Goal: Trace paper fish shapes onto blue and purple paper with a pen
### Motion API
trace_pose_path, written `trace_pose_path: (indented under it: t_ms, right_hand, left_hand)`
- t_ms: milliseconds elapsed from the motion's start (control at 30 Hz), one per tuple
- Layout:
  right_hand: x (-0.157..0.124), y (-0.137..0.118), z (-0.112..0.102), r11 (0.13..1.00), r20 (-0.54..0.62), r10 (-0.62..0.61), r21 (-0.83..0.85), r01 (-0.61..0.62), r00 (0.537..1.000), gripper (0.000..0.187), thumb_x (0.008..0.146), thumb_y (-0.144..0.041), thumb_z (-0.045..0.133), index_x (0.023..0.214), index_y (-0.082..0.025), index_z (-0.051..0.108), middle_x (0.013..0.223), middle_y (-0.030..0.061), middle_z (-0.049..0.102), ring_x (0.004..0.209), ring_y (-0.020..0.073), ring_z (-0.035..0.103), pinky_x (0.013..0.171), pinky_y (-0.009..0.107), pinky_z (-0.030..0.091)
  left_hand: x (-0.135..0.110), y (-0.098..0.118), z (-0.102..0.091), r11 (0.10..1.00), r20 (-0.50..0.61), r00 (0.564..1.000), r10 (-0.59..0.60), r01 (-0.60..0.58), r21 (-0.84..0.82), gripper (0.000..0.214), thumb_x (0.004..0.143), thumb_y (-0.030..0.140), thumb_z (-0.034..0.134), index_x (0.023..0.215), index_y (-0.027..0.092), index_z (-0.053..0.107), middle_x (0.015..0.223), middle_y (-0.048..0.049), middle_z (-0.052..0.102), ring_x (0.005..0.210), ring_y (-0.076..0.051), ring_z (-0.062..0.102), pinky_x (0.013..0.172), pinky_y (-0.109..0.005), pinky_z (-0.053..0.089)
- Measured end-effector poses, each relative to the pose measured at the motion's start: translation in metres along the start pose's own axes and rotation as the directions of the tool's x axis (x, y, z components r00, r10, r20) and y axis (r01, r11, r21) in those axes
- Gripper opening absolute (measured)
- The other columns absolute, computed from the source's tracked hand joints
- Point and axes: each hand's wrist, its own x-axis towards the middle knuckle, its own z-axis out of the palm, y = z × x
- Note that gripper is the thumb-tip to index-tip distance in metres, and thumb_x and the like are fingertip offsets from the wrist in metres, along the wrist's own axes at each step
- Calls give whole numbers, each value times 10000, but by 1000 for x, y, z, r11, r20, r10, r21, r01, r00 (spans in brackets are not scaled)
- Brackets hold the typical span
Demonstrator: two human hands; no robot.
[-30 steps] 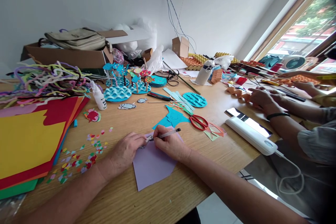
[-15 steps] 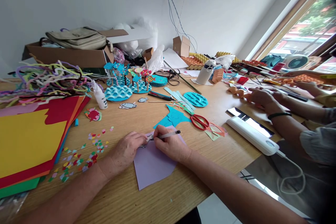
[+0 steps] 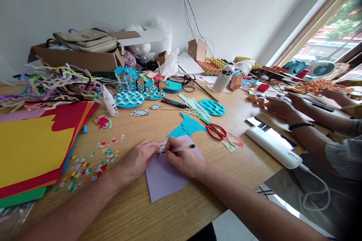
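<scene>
A sheet of purple paper (image 3: 166, 180) lies on the table in front of me. On its upper part is a small grey-and-white paper cut-out (image 3: 162, 149), mostly hidden by my fingers. My left hand (image 3: 140, 155) is closed, its fingertips pressing the cut-out's left side against the sheet. In my right hand (image 3: 182, 158) is a pen (image 3: 185, 148), gripped with its dark end pointing right and its tip hidden at the cut-out. Blue paper scraps (image 3: 186, 125) touch the purple sheet's far edge. Red-handled scissors (image 3: 217, 131) lie just right of them.
Left are stacked coloured sheets (image 3: 31, 147), paper confetti (image 3: 87, 169) and a glue bottle (image 3: 109, 101). Two fish cut-outs, including one (image 3: 139, 113), lie ahead, before blue fish decorations (image 3: 129, 99). A white lamp-like device (image 3: 273, 147) and another person's hands (image 3: 279, 106) are at right.
The view has shifted slightly. My right hand and the pen have moved only a little over the cut-out; my left hand stays pressed on the paper.
</scene>
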Motion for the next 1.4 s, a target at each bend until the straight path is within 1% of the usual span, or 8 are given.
trace_pose_path:
  t_ms: [167, 300, 433, 567, 800, 1033, 1233, 1400]
  right_hand:
    - [-1, -3, 6, 1000, 20, -16, 5, 16, 1000, 160, 683, -49, 451, 703, -208, 445, 599, -41, 507, 549, 108, 453, 540, 200, 344]
    - [0, -3, 2, 998, 7, 4, 61, -4, 1000, 146, 686, -60, 440, 679, -205, 444, 566, -51, 479, 533, 102, 437, 524, 193, 337]
    - [2, 2, -4, 996, -51, 75, 61, -72, 996, 137, 676, -73, 429, 651, -207, 440, 513, -61, 460, 487, 100, 410, 482, 192, 308]
    - [4, 5, -6, 996, -71, 83, 30, -81, 994, 139, 665, -70, 423, 642, -206, 445, 502, -62, 455, 472, 98, 402, 474, 195, 301]
    - [5, 3, -5, 996, -62, 89, 15, -88, 994, 134, 674, -75, 421, 655, -205, 451, 499, -65, 444, 467, 96, 392, 472, 194, 294]
    - [4, 3, -5, 997, -56, 70, -21, -72, 996, 132, 682, -73, 434, 665, -203, 448, 529, -62, 437, 507, 97, 406, 494, 190, 302]
    - [0, 1, 1, 998, 1, 42, 35, -42, 999, 147, 707, -60, 437, 686, -206, 435, 542, -69, 420, 507, 91, 396, 489, 183, 306]
    - [0, -4, 3, 998, 20, 41, 48, -42, 999, 157, 707, -54, 445, 680, -208, 433, 561, -63, 451, 519, 94, 422, 507, 189, 323]
  left_hand:
    - [2, 4, -4, 1000, -4, 1000, -7, 7, -27, 209, 855, 59, 433, 884, 173, 606, 922, -27, 657, 871, -164, 579, 794, -279, 465]
    - [1, 1, -2, 999, -1, 1000, -10, 10, -35, 197, 859, 71, 441, 886, 179, 603, 928, -25, 653, 877, -165, 575, 803, -278, 458]
    - [-1, -4, 2, 1000, 0, 1000, -7, 7, -27, 232, 838, 28, 426, 898, 181, 589, 965, -27, 648, 914, -170, 565, 832, -293, 448]
    - [-2, -5, 3, 1000, 7, 1000, -21, 21, -12, 291, 780, -34, 409, 893, 174, 578, 938, -32, 645, 901, -182, 563, 812, -306, 452]
    - [-1, -4, 2, 998, 20, 998, -58, 58, 1, 314, 739, -49, 406, 869, 181, 576, 913, -29, 638, 889, -183, 565, 805, -306, 458]
    - [-2, -6, 3, 999, 26, 998, -49, 49, -12, 333, 754, -45, 401, 908, 192, 577, 954, -23, 636, 916, -175, 560, 829, -305, 447]
    - [-2, -4, 1, 999, 35, 998, -47, 48, -23, 310, 768, -29, 422, 914, 192, 583, 944, -24, 634, 909, -180, 557, 827, -309, 445]
    - [0, 0, -2, 998, 33, 998, -53, 54, -35, 285, 782, -15, 412, 899, 181, 583, 906, -27, 629, 866, -177, 559, 784, -293, 446]
